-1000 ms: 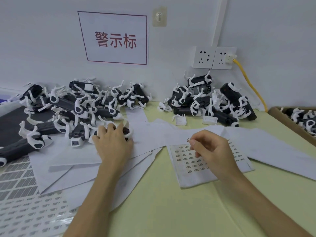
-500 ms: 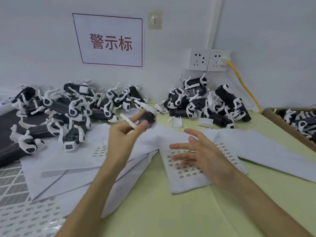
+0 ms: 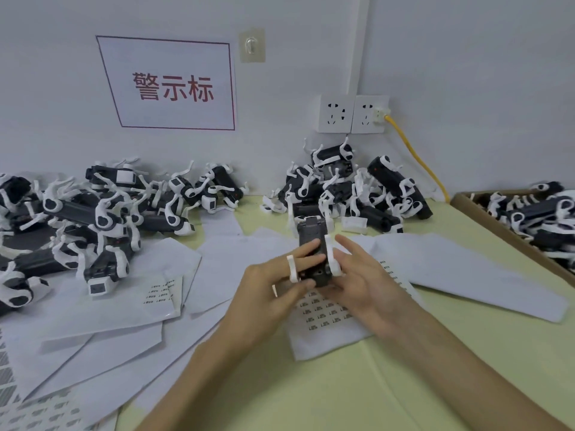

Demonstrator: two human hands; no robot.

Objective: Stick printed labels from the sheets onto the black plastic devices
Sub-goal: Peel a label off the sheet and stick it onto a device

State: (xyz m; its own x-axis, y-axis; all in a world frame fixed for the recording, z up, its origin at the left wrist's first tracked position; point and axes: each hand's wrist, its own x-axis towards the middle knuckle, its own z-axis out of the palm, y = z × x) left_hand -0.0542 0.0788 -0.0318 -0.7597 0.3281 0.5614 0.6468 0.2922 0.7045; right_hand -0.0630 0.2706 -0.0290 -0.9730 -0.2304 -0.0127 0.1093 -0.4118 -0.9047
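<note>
Over the label sheet (image 3: 323,315) at the table's (image 3: 342,384) middle, the left hand (image 3: 267,287) is gripping a black device (image 3: 312,253), fingers lying across its top and thumb pressing from below, while the right hand (image 3: 361,281) is touching its right side with fairly straight fingers. Further devices are lying in a left pile (image 3: 93,213) and a back pile (image 3: 351,188), and more are filling a box (image 3: 497,225) at right.

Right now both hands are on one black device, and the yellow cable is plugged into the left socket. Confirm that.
Wrong socket: the head view shows the yellow cable plugged into the right socket, not the left. The left hand and right hand are indeed on one black device.
</note>
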